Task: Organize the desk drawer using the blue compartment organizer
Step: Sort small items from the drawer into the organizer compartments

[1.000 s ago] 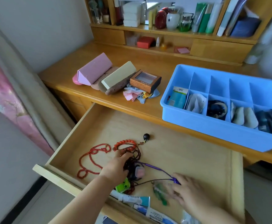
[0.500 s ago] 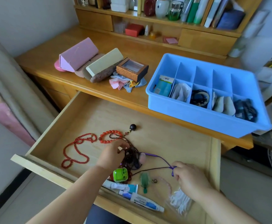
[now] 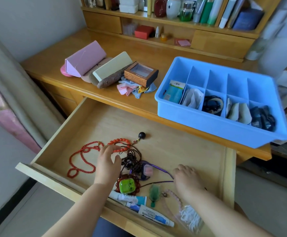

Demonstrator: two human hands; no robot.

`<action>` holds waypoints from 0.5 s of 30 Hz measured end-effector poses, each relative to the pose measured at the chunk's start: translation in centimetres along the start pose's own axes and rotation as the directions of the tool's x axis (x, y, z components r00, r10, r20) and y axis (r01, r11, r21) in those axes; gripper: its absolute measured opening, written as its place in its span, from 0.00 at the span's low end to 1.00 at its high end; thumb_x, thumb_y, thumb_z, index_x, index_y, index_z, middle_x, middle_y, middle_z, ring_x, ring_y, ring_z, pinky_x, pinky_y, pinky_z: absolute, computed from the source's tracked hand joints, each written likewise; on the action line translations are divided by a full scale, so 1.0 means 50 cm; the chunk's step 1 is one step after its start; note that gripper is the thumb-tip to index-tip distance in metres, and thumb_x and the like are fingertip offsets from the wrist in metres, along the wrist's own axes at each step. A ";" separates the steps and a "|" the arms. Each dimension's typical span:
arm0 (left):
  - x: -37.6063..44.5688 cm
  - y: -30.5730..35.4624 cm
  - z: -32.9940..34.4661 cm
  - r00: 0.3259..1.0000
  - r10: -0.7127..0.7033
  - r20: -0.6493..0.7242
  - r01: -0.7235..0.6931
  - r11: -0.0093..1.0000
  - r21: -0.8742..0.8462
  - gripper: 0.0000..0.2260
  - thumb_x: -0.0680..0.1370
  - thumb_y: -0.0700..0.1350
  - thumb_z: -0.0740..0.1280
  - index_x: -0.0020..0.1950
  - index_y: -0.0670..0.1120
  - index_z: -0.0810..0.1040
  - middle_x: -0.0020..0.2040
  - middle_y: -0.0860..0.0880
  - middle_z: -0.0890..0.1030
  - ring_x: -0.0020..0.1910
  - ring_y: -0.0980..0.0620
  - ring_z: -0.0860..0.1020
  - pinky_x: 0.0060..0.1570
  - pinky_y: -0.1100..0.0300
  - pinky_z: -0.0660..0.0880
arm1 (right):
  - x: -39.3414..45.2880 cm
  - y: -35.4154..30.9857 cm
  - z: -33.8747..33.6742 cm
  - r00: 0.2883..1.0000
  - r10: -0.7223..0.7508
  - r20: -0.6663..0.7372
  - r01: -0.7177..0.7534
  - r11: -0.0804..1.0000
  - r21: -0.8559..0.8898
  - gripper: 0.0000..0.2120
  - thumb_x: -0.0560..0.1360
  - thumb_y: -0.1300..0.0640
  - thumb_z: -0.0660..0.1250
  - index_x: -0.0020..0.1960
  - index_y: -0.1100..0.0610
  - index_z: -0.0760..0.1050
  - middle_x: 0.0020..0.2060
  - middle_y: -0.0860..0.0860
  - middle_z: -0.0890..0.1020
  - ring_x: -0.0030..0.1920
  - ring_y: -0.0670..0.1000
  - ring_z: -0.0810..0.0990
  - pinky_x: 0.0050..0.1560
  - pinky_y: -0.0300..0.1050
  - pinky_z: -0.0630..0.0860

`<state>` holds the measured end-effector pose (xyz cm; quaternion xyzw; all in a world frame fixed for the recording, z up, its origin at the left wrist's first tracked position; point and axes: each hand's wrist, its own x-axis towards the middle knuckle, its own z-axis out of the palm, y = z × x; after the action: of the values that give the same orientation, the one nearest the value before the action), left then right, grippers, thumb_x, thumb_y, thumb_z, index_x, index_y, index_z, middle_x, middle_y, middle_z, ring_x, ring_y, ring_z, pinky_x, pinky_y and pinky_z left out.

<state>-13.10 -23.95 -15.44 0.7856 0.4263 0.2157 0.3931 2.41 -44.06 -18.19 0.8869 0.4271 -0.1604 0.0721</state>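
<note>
The open wooden drawer holds a loose pile of jewellery. My left hand rests with fingers spread on the orange bead bracelet, beside a long red bead necklace and a tangle of dark cords. My right hand pinches the end of a purple cord that runs out of the tangle. The blue compartment organizer sits on the desk at the right, its front row filled and its back row bare.
At the drawer's front lie a green case, two tubes, a green pendant, a pink bead string and a small plastic bag. On the desk stand a pink case, a cream case and a brown box.
My left hand let go of the dark tangle and moved up-left onto the orange beads. My right hand stays at the purple cord's end. The camera tilted slightly.
</note>
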 end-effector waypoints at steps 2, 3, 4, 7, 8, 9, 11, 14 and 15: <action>-0.009 0.005 0.005 0.993 0.112 0.037 -0.114 0.992 0.058 0.12 0.76 0.36 0.64 0.54 0.51 0.77 0.57 0.52 0.76 0.57 0.53 0.73 0.57 0.58 0.69 | -0.002 0.003 -0.009 0.998 0.063 0.021 -0.064 0.996 0.065 0.09 0.78 0.60 0.56 0.56 0.54 0.70 0.56 0.52 0.77 0.58 0.55 0.76 0.55 0.45 0.69; -0.012 0.008 0.010 0.973 0.203 0.107 -0.215 0.970 0.110 0.10 0.76 0.38 0.66 0.54 0.50 0.79 0.56 0.52 0.78 0.57 0.52 0.74 0.57 0.58 0.69 | -0.005 0.006 -0.013 0.992 0.125 0.013 -0.126 0.976 0.180 0.07 0.78 0.59 0.55 0.54 0.54 0.70 0.53 0.52 0.80 0.55 0.56 0.78 0.52 0.45 0.71; -0.013 0.009 0.018 0.929 0.294 0.226 -0.339 0.920 0.195 0.10 0.75 0.40 0.67 0.55 0.49 0.79 0.56 0.52 0.78 0.58 0.51 0.74 0.59 0.57 0.69 | -0.009 0.007 -0.018 0.980 0.195 0.033 -0.194 0.917 0.347 0.05 0.79 0.57 0.55 0.51 0.54 0.69 0.49 0.52 0.82 0.51 0.56 0.80 0.50 0.45 0.74; -0.011 0.007 0.047 0.801 0.242 0.548 -0.544 0.675 0.497 0.21 0.73 0.50 0.66 0.67 0.53 0.73 0.68 0.54 0.69 0.69 0.49 0.63 0.70 0.52 0.57 | -0.012 0.009 -0.018 0.947 0.287 0.144 -0.299 0.625 0.721 0.07 0.80 0.56 0.53 0.44 0.51 0.66 0.37 0.48 0.83 0.43 0.54 0.81 0.49 0.49 0.77; -0.007 0.007 0.051 0.816 0.170 0.552 -0.512 0.656 0.555 0.23 0.73 0.50 0.66 0.69 0.53 0.70 0.70 0.53 0.66 0.70 0.48 0.61 0.70 0.51 0.58 | -0.014 0.009 -0.019 0.950 0.280 0.139 -0.288 0.614 0.735 0.07 0.80 0.55 0.53 0.44 0.51 0.65 0.36 0.48 0.83 0.41 0.53 0.80 0.47 0.49 0.77; -0.001 0.006 0.051 0.845 0.122 0.520 -0.454 0.679 0.578 0.22 0.74 0.48 0.66 0.68 0.52 0.70 0.69 0.52 0.66 0.68 0.47 0.62 0.67 0.52 0.64 | -0.018 0.009 -0.019 0.956 0.269 0.116 -0.268 0.646 0.715 0.06 0.79 0.53 0.55 0.43 0.50 0.64 0.36 0.49 0.81 0.39 0.53 0.78 0.44 0.49 0.75; 0.010 0.005 0.041 0.905 0.073 0.418 -0.319 0.769 0.555 0.15 0.75 0.43 0.64 0.62 0.49 0.73 0.62 0.50 0.70 0.59 0.47 0.69 0.55 0.54 0.73 | -0.031 0.006 -0.010 0.972 0.222 0.080 -0.226 0.778 0.586 0.13 0.74 0.44 0.64 0.44 0.50 0.63 0.35 0.47 0.77 0.35 0.50 0.74 0.36 0.47 0.71; 0.027 -0.005 0.009 0.978 -0.045 0.206 -0.051 0.897 0.439 0.03 0.77 0.41 0.60 0.51 0.47 0.71 0.45 0.48 0.77 0.40 0.49 0.77 0.37 0.55 0.76 | -0.044 -0.002 0.014 0.989 0.120 0.087 -0.140 0.949 0.282 0.18 0.69 0.39 0.68 0.39 0.48 0.62 0.37 0.45 0.73 0.40 0.51 0.75 0.37 0.42 0.66; 0.033 -0.014 -0.005 0.986 -0.117 0.115 0.069 0.932 0.355 0.02 0.78 0.42 0.60 0.50 0.47 0.70 0.41 0.48 0.78 0.36 0.49 0.77 0.32 0.56 0.75 | -0.045 -0.004 0.011 0.987 0.121 0.102 -0.142 0.960 0.241 0.17 0.71 0.41 0.67 0.36 0.49 0.62 0.36 0.46 0.72 0.42 0.52 0.76 0.39 0.41 0.66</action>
<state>-12.72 -22.23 -15.87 0.8346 0.4672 0.0641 0.2847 0.83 -45.73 -17.92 0.9076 0.3405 -0.2454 -0.0101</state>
